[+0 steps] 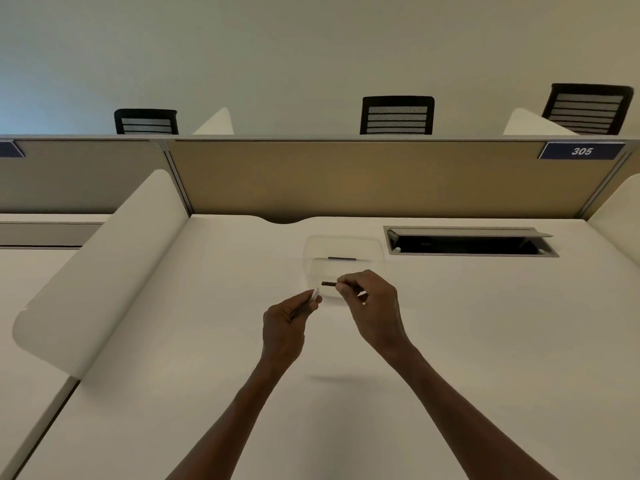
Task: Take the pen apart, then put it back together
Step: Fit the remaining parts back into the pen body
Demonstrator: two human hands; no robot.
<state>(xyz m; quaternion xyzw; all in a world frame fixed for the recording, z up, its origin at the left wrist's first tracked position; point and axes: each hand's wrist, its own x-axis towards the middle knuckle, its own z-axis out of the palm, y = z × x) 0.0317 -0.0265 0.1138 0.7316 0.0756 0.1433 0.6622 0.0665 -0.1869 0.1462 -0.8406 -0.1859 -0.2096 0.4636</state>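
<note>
The pen is in two pieces, held above the white desk (207,341). My left hand (287,323) grips a pale, whitish pen piece (314,294) whose tip sticks up past the fingers. My right hand (370,303) pinches a thin dark pen piece (328,284) that points left toward the pale one. A small gap separates the two pieces. Most of each piece is hidden inside the fingers.
A clear plastic container (343,247) stands on the desk just behind the hands, with a small dark strip at its base. An open cable hatch (471,241) lies at the back right. Curved white dividers (104,271) flank the desk; a tan partition (346,178) closes the back.
</note>
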